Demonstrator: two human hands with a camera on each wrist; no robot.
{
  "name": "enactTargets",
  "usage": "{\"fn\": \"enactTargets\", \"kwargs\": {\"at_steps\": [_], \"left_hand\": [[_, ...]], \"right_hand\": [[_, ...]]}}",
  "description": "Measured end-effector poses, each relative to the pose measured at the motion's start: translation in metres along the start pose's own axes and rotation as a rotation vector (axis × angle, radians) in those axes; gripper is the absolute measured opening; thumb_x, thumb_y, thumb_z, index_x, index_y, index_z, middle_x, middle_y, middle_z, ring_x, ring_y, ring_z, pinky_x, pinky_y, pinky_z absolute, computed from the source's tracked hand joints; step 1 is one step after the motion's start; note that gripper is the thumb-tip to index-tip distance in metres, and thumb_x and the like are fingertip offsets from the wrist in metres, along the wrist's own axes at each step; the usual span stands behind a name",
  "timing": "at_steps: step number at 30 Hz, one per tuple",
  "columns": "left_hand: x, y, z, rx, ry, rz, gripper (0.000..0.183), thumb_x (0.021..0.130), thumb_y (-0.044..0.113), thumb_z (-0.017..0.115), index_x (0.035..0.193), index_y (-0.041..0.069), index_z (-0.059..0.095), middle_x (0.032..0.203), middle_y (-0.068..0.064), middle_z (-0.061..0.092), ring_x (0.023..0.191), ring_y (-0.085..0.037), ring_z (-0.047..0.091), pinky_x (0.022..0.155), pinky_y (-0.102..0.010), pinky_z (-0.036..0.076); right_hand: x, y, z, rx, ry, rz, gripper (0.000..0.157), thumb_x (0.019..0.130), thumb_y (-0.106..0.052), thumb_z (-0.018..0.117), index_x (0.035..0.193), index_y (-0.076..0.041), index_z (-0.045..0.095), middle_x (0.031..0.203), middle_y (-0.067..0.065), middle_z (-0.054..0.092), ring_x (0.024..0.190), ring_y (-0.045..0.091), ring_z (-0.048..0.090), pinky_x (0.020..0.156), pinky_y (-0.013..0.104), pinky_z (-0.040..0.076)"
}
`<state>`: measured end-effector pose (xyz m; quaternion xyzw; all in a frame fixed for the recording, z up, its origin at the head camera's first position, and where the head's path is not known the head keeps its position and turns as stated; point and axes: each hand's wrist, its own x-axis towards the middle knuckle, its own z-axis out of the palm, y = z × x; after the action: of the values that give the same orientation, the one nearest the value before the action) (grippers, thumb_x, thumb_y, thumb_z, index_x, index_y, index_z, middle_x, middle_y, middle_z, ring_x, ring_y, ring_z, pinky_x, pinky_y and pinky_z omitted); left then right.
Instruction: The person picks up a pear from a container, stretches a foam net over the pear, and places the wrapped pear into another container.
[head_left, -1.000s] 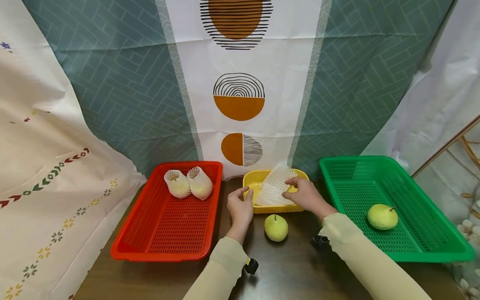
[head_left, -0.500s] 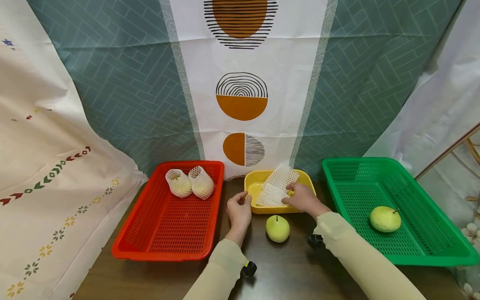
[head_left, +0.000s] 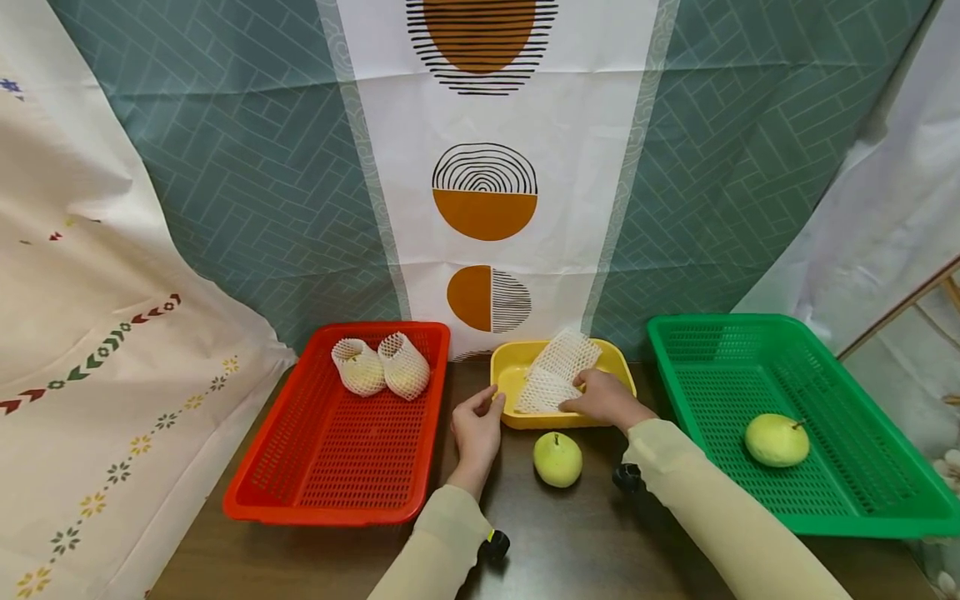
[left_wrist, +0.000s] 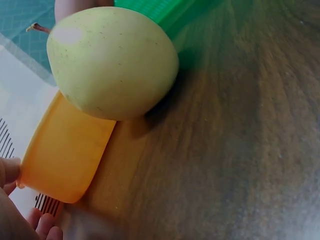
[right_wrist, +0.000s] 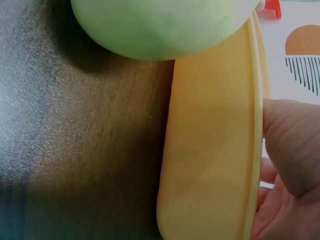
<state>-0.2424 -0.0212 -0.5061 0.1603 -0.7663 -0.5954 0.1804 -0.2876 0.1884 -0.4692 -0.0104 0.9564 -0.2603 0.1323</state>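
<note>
A yellow tray [head_left: 512, 377] stands at the back middle of the table with white foam fruit nets [head_left: 566, 354] in it. At its front left corner my left hand [head_left: 477, 429] pinches the rim between thumb and index finger. My right hand [head_left: 606, 398] reaches over the front right side, fingertips down at the lower part of the nets. I cannot tell whether those fingers grip the netting. Just in front of the tray sits a bare yellow-green pear [head_left: 558, 460], stem up; in the left wrist view this pear [left_wrist: 112, 62] covers part of the tray's outer wall.
On the left, a red basket [head_left: 270, 467] holds two pears [head_left: 403, 367] in foam nets. A green basket [head_left: 832, 417] on the right contains one bare pear [head_left: 777, 440]. A printed cloth [head_left: 300, 183] hangs behind the table [head_left: 570, 550].
My right hand has shifted slightly left and lower over the nets, its thumb nearer the tray's front. The left hand has stayed at the tray's corner. The view has shifted slightly.
</note>
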Motion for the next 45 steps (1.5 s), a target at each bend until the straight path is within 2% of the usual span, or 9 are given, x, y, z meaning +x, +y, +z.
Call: {"fn": "enactTargets", "kwargs": {"at_steps": [7, 10, 13, 16, 18, 28, 34, 39, 45], "left_hand": [[-0.002, -0.001, 0.000, -0.024, -0.005, -0.013, 0.022, 0.078, 0.027, 0.076, 0.100, 0.024, 0.075, 0.099, 0.004, 0.072, 0.088, -0.016, 0.062, 0.081, -0.035, 0.049], [-0.003, -0.002, 0.001, -0.031, -0.010, -0.017, 0.021, 0.078, 0.028, 0.076, 0.099, 0.025, 0.075, 0.096, 0.004, 0.072, 0.086, -0.014, 0.061, 0.077, -0.032, 0.049], [-0.004, -0.004, 0.002, -0.038, -0.019, -0.019, 0.021, 0.078, 0.027, 0.076, 0.099, 0.024, 0.075, 0.093, 0.003, 0.072, 0.082, -0.013, 0.060, 0.073, -0.029, 0.048], [-0.005, -0.004, 0.003, -0.047, -0.024, -0.026, 0.021, 0.079, 0.026, 0.075, 0.100, 0.024, 0.075, 0.092, 0.003, 0.072, 0.081, -0.013, 0.060, 0.072, -0.028, 0.048], [-0.006, -0.005, 0.004, -0.048, -0.026, -0.031, 0.022, 0.079, 0.026, 0.075, 0.100, 0.023, 0.075, 0.092, 0.004, 0.073, 0.080, -0.013, 0.060, 0.072, -0.029, 0.048], [-0.009, -0.005, 0.005, -0.053, -0.008, -0.026, 0.022, 0.079, 0.028, 0.075, 0.101, 0.025, 0.074, 0.094, 0.005, 0.073, 0.081, -0.012, 0.061, 0.073, -0.029, 0.049], [-0.010, -0.005, 0.007, -0.039, -0.008, -0.005, 0.025, 0.078, 0.030, 0.076, 0.102, 0.023, 0.074, 0.092, 0.005, 0.073, 0.080, -0.013, 0.062, 0.072, -0.029, 0.049], [-0.010, -0.005, 0.009, -0.022, -0.008, 0.003, 0.028, 0.077, 0.033, 0.076, 0.103, 0.023, 0.074, 0.094, 0.005, 0.072, 0.082, -0.014, 0.062, 0.073, -0.030, 0.049], [-0.009, -0.005, 0.011, -0.006, -0.002, 0.016, 0.027, 0.077, 0.033, 0.076, 0.103, 0.024, 0.074, 0.095, 0.004, 0.072, 0.086, -0.013, 0.062, 0.076, -0.032, 0.049]], "right_hand": [[0.002, 0.001, -0.003, -0.006, -0.019, 0.001, 0.063, 0.072, -0.044, 0.077, 0.116, -0.004, 0.056, 0.108, 0.010, 0.061, 0.087, 0.021, 0.053, 0.084, 0.035, 0.050], [0.003, 0.000, -0.003, 0.005, -0.031, -0.001, 0.049, 0.069, -0.040, 0.080, 0.099, -0.005, 0.060, 0.084, 0.006, 0.057, 0.075, 0.019, 0.051, 0.068, 0.028, 0.048], [0.003, 0.001, -0.003, 0.011, -0.049, -0.009, 0.037, 0.068, -0.035, 0.081, 0.073, -0.008, 0.057, 0.060, 0.001, 0.042, 0.057, 0.017, 0.043, 0.052, 0.025, 0.036], [0.002, 0.002, -0.003, 0.013, -0.067, -0.015, 0.038, 0.069, -0.032, 0.081, 0.058, -0.011, 0.051, 0.052, -0.001, 0.032, 0.048, 0.014, 0.035, 0.046, 0.023, 0.028], [0.002, 0.003, -0.002, 0.008, -0.071, -0.029, 0.039, 0.070, -0.030, 0.080, 0.055, -0.012, 0.049, 0.051, -0.002, 0.031, 0.047, 0.014, 0.034, 0.046, 0.023, 0.027], [0.002, 0.004, -0.010, -0.021, -0.015, -0.088, 0.030, 0.071, -0.023, 0.079, 0.059, -0.012, 0.054, 0.052, -0.002, 0.032, 0.051, 0.015, 0.035, 0.048, 0.024, 0.028], [-0.003, -0.002, -0.020, 0.060, 0.059, -0.083, 0.021, 0.075, -0.024, 0.077, 0.073, -0.009, 0.063, 0.054, 0.000, 0.040, 0.049, 0.016, 0.042, 0.047, 0.024, 0.035], [-0.007, -0.007, -0.026, 0.089, 0.152, -0.114, 0.023, 0.078, -0.029, 0.076, 0.078, -0.009, 0.063, 0.058, 0.000, 0.040, 0.052, 0.017, 0.043, 0.048, 0.025, 0.035], [-0.014, -0.015, -0.030, 0.211, 0.240, -0.136, 0.026, 0.079, -0.031, 0.074, 0.082, -0.009, 0.060, 0.071, 0.004, 0.048, 0.060, 0.016, 0.056, 0.050, 0.025, 0.042]]}}
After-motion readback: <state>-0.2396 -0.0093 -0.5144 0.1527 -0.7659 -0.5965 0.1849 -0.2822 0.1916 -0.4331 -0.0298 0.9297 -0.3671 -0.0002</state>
